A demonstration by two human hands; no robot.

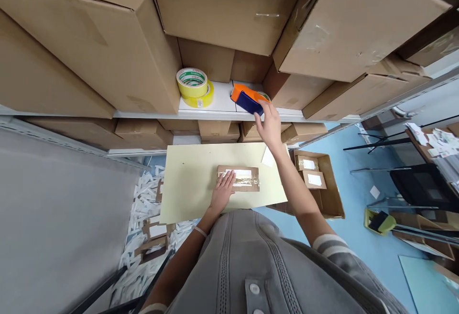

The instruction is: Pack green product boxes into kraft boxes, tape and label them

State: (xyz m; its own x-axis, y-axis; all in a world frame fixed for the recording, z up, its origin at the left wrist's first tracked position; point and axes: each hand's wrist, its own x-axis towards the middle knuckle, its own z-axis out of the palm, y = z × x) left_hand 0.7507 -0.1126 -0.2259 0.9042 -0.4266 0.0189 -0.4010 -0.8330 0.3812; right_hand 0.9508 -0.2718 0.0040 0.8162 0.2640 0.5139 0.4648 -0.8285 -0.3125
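Note:
My left hand (224,190) lies with its fingers stretched out on the left part of a small cardboard box (247,187). The box has a white label and shiny clear tape, and rests on a pale yellow tabletop (193,180). Above and to the right, my right hand (268,122) reaches to the front edge of the shelf. Its thumb and fingers are apart at the right end of an orange and dark blue tape dispenser (247,99); whether they grip it is unclear. A white slip of paper (267,157) lies beside my right forearm.
Yellow tape rolls (193,87) are stacked on the shelf (222,99), among large cardboard boxes (229,13). An open carton (332,185) holding labelled small boxes stands right of the table. Discarded white strips (138,213) cover the floor at left. A chair (423,187) stands at right.

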